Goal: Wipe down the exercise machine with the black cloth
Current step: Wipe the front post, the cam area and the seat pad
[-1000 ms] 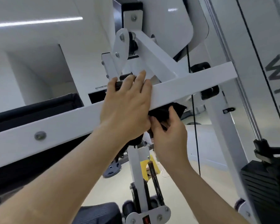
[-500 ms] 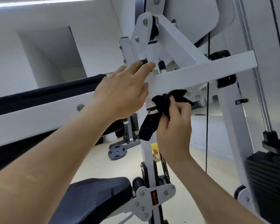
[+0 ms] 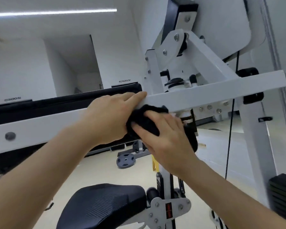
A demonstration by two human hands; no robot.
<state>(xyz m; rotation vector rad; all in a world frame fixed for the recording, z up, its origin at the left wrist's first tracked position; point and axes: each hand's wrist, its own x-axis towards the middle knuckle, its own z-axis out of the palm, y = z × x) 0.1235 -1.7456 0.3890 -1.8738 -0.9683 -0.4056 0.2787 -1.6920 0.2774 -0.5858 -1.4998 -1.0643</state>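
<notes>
Right hand (image 3: 165, 134) gripping black cloth (image 3: 144, 123) under machine bar (image 3: 221, 90) edge, left hand (image 3: 109, 116) atop

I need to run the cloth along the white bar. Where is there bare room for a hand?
Bare: the white bar from the left hand to its right end, and from the grey bolt to that hand. Crowded: above it at the pivot knobs, and underneath, where the right hand grips the black cloth.
</notes>
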